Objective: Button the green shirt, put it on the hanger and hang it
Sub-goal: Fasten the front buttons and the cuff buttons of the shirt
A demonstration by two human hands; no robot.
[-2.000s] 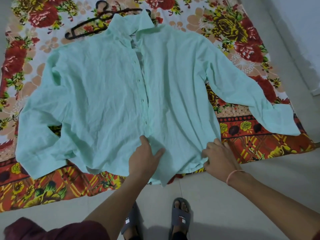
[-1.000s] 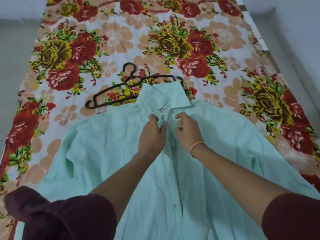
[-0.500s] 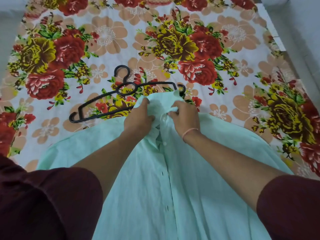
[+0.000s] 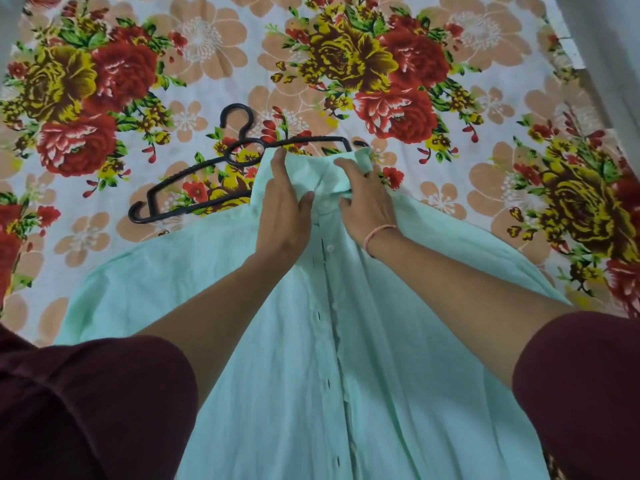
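Floral bedsheet [image 4: 467,46] covers the whole surface, big red and yellow roses on white. Green shirt [image 4: 277,375] lies flat on the sheet, front up, long axis running from the near edge of the view up to its collar [image 4: 322,174] at the far end; collar points away from the person, placket straight down the middle. Black hanger [image 4: 194,181] lies flat on the sheet just beyond the collar and to its left, hook pointing away, long bar tilted with its left end nearer; its right end passes behind the collar's top edge, touching or just under it, can't tell which. Maroon sleeves [image 4: 86,403] at the near corners, both forearms reaching over the shirt to the collar. Left hand [image 4: 284,206] on the collar's left half, fingers spread over the cloth, thumb pressed toward the placket, gripping collar fabric. Right hand [image 4: 363,199] on the right half, fingers curled in, bunching collar cloth; the collar sits right in and between the two hands. Pink thread band [image 4: 375,233] on the right wrist. White button [image 4: 329,248] just below the hands on the placket, more buttons further down toward the viewer; whether they are fastened is unclear.
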